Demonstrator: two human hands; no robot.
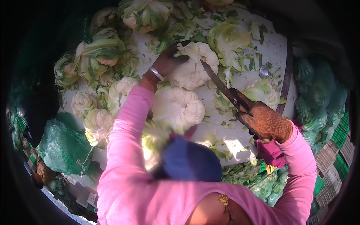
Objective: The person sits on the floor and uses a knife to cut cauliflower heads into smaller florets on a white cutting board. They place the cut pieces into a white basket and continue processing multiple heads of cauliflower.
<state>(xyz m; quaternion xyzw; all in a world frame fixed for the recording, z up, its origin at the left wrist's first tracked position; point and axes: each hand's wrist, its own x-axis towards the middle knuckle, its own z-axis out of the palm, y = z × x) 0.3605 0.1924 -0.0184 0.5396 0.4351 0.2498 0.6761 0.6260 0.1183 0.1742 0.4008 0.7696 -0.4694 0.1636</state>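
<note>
My left hand (168,62), with a silvery bangle at its wrist, grips a trimmed white cauliflower head (191,71) from its left side. A pale leaf stalk (189,52) lies across that head. A knife (218,80) with a dark, stained blade is in my right hand (261,119), which wears an orange work glove with dark fingers. The blade points up and left, its tip over the cauliflower; whether it touches cannot be told. Just below, a second trimmed cauliflower (178,107) rests on the white tabletop (211,97).
Leafy cauliflowers (97,54) crowd the left and far side. Cut leaves (229,39) litter the table. A small round metal object (264,72) lies near its dark right edge (286,70). Filled green net sacks (319,92) stand at right, another net sack (66,146) at left.
</note>
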